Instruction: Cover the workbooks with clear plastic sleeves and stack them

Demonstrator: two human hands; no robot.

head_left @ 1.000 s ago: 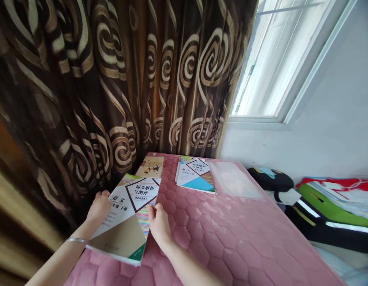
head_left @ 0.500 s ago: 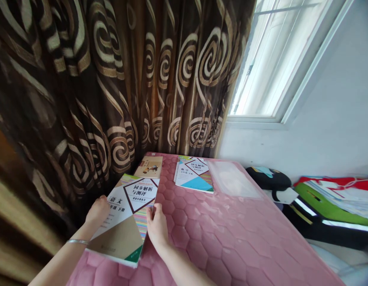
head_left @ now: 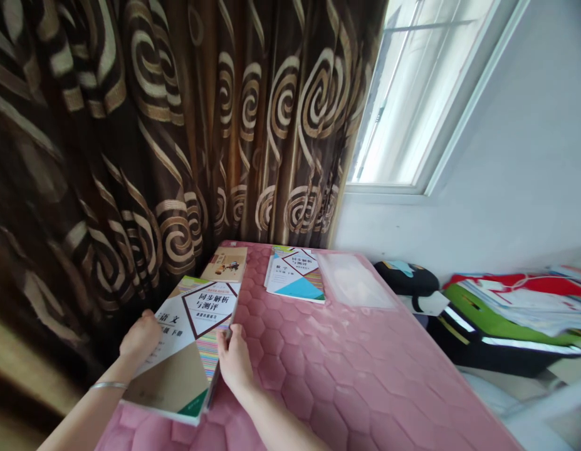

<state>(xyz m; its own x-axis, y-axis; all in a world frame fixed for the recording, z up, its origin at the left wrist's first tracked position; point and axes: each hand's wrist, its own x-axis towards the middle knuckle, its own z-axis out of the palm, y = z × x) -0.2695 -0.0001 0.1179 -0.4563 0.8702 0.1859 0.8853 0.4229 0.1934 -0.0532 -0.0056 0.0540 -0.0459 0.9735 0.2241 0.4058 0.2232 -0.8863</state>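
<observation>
A white and tan workbook (head_left: pixel 177 363) with a green corner and large Chinese characters lies on top of a small stack at the left of the pink quilted surface. My left hand (head_left: pixel 142 341) grips its left edge, with a silver bangle on the wrist. On the opposite edge my right hand (head_left: pixel 235 357) holds on, thumb over the cover and the other fingers partly hidden at the side. Just beyond the stack is a tan book (head_left: pixel 224 264) with a small drawing. Farther right lies a white and blue workbook (head_left: pixel 294 274).
A translucent plastic folder (head_left: pixel 356 282) rests on the pink quilted surface (head_left: pixel 318 369) near its far right edge. Past that edge are a black case (head_left: pixel 407 277) and a green and black bag (head_left: pixel 501 326) under papers. A patterned curtain (head_left: pixel 252 125) hangs along the left and back.
The whole view has shifted slightly, so everything sits a little farther left. Both hands keep their hold on the workbook's sides, and it stays in about the same place on the surface.
</observation>
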